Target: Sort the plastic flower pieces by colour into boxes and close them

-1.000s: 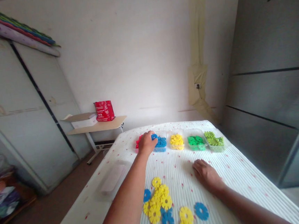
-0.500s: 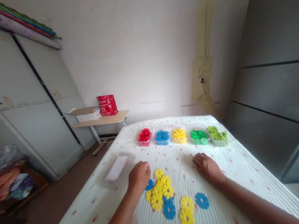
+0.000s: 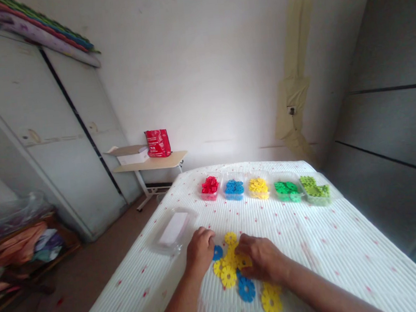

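Note:
My left hand (image 3: 200,250) rests on the quilted cloth with its fingers curled together; whatever may be inside them is hidden. Right beside it lies a blue snowflake disc (image 3: 217,252). My right hand (image 3: 262,258) reaches over the pile of yellow snowflake discs (image 3: 228,276), its thumb and fingers closing around a yellow disc (image 3: 243,261). Just below the pile is another blue disc (image 3: 246,289). Closer to me, a yellow disc (image 3: 271,302) sits partly under my right wrist.
Along the far side stand clear tubs of red (image 3: 210,187), blue (image 3: 234,189), yellow (image 3: 258,188), green (image 3: 287,191) and light green pieces (image 3: 315,190). A clear plastic container (image 3: 171,231) with a white slip lies at left. Behind is a small table (image 3: 157,163) with a red bag (image 3: 158,143).
My right hand has moved left from the bare cloth onto the yellow discs and now covers the loose blue disc's place. The left hand stays by the pile. The view has shifted slightly.

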A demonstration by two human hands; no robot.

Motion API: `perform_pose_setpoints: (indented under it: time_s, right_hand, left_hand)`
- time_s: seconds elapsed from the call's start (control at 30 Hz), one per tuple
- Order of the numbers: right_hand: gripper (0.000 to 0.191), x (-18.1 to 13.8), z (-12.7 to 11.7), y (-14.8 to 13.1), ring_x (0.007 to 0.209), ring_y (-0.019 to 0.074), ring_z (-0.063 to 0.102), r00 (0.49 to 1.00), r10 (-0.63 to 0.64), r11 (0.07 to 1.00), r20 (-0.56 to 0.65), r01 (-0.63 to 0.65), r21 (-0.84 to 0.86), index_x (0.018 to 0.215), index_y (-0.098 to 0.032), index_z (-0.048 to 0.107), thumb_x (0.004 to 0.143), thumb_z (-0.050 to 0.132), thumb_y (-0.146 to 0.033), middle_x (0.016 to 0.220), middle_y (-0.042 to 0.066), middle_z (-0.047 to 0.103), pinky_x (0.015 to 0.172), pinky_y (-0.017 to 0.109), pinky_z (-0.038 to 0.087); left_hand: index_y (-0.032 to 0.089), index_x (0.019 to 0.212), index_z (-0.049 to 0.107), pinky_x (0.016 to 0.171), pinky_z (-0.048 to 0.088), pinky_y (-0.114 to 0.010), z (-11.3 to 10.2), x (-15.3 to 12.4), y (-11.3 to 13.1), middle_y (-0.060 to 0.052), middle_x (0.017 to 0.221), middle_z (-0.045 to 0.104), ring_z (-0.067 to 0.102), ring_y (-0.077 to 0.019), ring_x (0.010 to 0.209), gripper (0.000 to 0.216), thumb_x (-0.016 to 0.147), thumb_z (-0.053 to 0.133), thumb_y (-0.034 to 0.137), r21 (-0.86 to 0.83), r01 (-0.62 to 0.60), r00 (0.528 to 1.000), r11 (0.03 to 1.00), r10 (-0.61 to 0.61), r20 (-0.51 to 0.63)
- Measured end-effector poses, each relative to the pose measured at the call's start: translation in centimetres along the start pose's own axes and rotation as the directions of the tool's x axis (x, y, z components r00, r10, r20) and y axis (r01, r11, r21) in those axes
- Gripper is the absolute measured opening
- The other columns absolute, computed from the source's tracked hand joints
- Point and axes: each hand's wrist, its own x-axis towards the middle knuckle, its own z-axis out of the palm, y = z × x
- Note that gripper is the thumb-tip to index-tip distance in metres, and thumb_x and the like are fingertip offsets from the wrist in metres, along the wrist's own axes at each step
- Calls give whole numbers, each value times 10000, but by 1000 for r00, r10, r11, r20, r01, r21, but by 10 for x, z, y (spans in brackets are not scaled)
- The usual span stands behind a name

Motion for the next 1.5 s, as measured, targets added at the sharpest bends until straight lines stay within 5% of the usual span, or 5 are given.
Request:
perform_pose_setpoints:
  time_s: [0.4,0.6,0.73,1.33,1.5]
  right_hand:
    - [242,-2,-1,30,717,173,612,955,266,928,-130,-290,-232,914,-207,590,680,526,-214,922,57,598,583,233,388]
    - [409,6,-5,23,892,170,580,988,82,993,-128,-91,-70,1111,-229,541,705,506,-193,1027,49,567,733,232,415]
    - [372,17,4,19,878,184,566,999,14,998,-39,-17,-63,1024,-212,580,652,581,-220,994,49,568,743,250,415]
    - [399,32,-1,35,722,129,506,994,54,998,91,-57,33,893,-181,596,536,716,-313,882,15,564,589,220,360]
    - [374,32,-23,50,719,125,520,987,161,986,-29,-162,-43,874,-166,587,568,737,-320,864,17,572,594,223,397]
  left_hand:
    - [189,807,609,804,370,-222,3,0,-1,-16,857,568,512,-121,878,205,756,442,81,7,2,1000,1000,-2,-28]
    - [195,813,610,802,367,-227,1,0,1,-17,863,568,507,-123,886,206,759,442,89,6,20,1000,1000,-20,-14]
    - [197,813,609,810,361,-229,1,0,0,-14,869,565,503,-125,898,198,757,450,93,13,32,999,999,-32,-1]
    - [193,811,611,796,363,-226,1,0,0,-20,850,570,514,-125,876,205,765,438,95,6,12,1000,1000,-12,-18]
    - [189,796,618,793,361,-229,2,0,1,-23,834,572,514,-128,865,205,770,433,104,-2,28,999,1000,-28,-19]
